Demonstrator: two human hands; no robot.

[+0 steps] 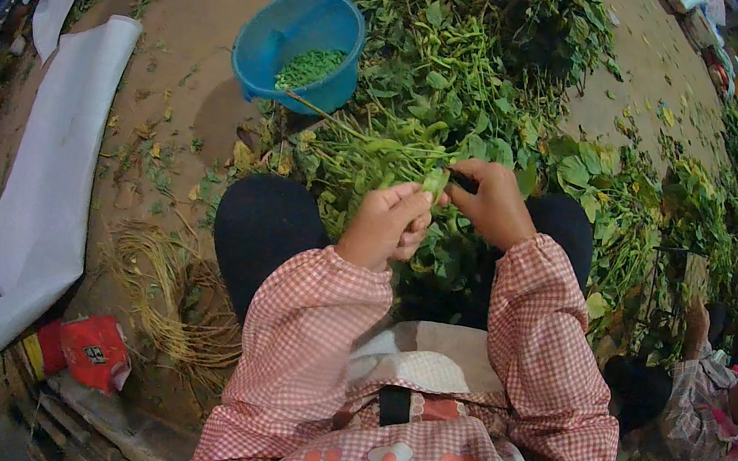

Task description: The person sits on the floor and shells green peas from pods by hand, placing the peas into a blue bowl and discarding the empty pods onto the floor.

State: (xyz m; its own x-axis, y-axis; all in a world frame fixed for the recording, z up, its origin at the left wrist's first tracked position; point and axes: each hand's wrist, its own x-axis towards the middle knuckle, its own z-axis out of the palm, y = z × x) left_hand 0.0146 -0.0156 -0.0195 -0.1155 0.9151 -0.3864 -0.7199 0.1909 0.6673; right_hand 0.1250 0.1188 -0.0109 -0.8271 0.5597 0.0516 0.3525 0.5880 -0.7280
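Note:
Between thumb and fingers, my left hand grips a green bean pod. My right hand meets it from the right, its fingertips closed at the pod's edge; part of the pod is hidden by the fingers. Just beyond both hands lies a heap of cut bean plants with leaves, stems and many green pods. A blue plastic basin stands tilted to the upper left, with shelled green beans gathered in it. One long stem reaches from the heap towards the basin's rim.
White sheeting lies along the left side. A coil of dry straw-coloured strands and a red bag are at lower left. Another person sits at right beside more bean plants. Scattered leaves cover parts of the brown ground.

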